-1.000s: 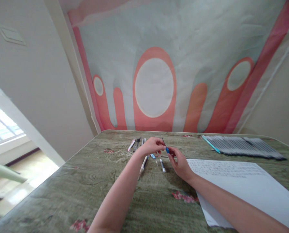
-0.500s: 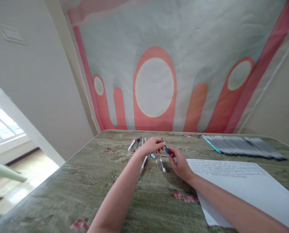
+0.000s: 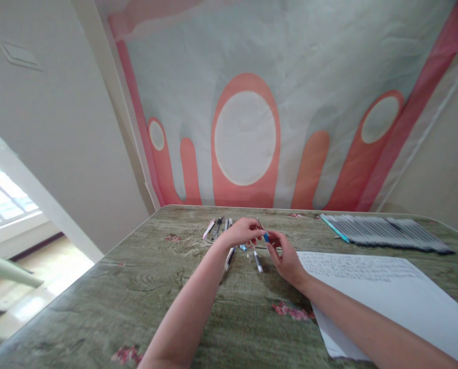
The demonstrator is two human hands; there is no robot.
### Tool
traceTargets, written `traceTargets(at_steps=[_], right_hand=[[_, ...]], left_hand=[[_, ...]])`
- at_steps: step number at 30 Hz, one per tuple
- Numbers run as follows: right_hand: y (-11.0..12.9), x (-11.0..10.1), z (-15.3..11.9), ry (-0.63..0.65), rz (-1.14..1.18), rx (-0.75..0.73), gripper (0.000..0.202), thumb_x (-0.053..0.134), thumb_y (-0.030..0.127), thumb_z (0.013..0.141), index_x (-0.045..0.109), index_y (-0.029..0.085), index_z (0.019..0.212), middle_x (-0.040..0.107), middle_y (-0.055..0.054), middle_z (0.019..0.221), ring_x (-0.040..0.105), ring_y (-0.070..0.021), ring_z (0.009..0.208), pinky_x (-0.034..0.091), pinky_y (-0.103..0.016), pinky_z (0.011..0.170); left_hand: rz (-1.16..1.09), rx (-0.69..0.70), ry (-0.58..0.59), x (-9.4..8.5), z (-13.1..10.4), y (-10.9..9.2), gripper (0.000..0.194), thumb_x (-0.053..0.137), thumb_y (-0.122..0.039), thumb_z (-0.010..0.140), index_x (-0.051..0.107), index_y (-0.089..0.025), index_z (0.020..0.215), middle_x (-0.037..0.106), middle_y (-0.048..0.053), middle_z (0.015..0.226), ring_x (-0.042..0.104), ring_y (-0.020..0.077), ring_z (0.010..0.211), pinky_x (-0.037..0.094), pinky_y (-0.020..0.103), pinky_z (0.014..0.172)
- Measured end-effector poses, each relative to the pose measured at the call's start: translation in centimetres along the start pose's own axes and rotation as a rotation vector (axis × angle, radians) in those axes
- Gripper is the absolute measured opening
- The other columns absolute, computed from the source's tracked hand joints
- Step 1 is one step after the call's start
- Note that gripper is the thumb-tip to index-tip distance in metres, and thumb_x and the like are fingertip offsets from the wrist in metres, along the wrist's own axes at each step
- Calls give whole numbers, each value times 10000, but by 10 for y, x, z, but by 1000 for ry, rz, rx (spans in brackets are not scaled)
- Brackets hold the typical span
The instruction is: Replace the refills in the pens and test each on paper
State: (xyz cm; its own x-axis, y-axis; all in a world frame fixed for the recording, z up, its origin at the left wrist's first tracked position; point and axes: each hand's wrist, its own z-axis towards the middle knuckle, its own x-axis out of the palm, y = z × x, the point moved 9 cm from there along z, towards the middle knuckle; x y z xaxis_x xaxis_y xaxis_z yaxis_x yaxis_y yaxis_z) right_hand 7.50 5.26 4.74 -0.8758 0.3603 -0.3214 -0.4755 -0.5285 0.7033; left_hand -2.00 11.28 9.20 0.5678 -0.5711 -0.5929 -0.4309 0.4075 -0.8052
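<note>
Over the far middle of the table, my left hand [image 3: 245, 231] and my right hand [image 3: 286, 259] meet fingertip to fingertip. Between them is a small blue piece [image 3: 266, 237], pinched by the right thumb and fingers. A thin dark stick [image 3: 258, 222] rises at the left fingertips; whether it joins the blue piece I cannot tell. My left fingers are closed beside it, largely hidden by the back of the hand. Just below lie a short white-and-grey pen part [image 3: 258, 261] and a light blue piece [image 3: 243, 247]. A dark-and-clear pen [image 3: 229, 260] is partly covered by the left forearm.
Several pens [image 3: 215, 228] lie beyond my left wrist. A sheet of paper with handwriting [image 3: 382, 302] sits under my right forearm. At the back right, a row of slim grey pens [image 3: 390, 234] has a teal one [image 3: 334, 228] at its left end. A wall stands behind the table [image 3: 137, 277].
The left fingertips have come down slightly onto the blue piece, closing the small gap there. The blue piece has shifted a little right; the loose parts stay put.
</note>
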Motion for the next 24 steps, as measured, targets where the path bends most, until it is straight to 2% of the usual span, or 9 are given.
traceTargets(at_steps=[3,7,11,14,21,24], right_hand=[[-3,-2,-1,-31,4,6,336,456,332,846,434,179,1144,583,-98,976,566,-183,811,487,-360,727],[-3,-2,0,-34,0,-7,337,459,340,844,436,180,1140,585,-100,980,568,-186,818,488,-362,727],[-3,-2,0,-26,-1,-12,319,457,340,847,445,182,1124,583,-99,984,568,-187,827,489,-357,731],[-3,-2,0,-23,0,-15,309,458,340,847,452,179,1111,579,-98,981,567,-188,838,488,-354,736],[0,-1,0,-14,0,-29,296,452,342,849,460,182,1098,572,-94,972,565,-187,832,488,-355,736],[2,-1,0,-13,-3,-32,298,452,344,849,462,180,1097,572,-92,960,565,-185,828,488,-349,734]], left_hand=[[55,-68,10,-3,-1,12,290,524,-352,735,602,-115,882,631,39,716,583,110,559,438,182,473],[363,-203,52,-1,-3,34,137,589,-261,654,642,-134,660,631,29,593,585,127,555,447,197,529],[633,-292,-41,0,-1,42,48,657,-200,556,645,-161,582,653,75,614,616,206,643,470,274,621],[679,-324,-61,7,-1,44,93,687,-200,520,634,-149,577,666,130,689,625,269,718,478,337,659],[762,-351,-17,16,0,49,157,721,-193,477,627,-147,594,669,155,748,635,306,748,492,385,685],[784,-357,6,17,0,51,156,714,-158,473,636,-148,607,674,152,761,638,298,759,497,369,695]])
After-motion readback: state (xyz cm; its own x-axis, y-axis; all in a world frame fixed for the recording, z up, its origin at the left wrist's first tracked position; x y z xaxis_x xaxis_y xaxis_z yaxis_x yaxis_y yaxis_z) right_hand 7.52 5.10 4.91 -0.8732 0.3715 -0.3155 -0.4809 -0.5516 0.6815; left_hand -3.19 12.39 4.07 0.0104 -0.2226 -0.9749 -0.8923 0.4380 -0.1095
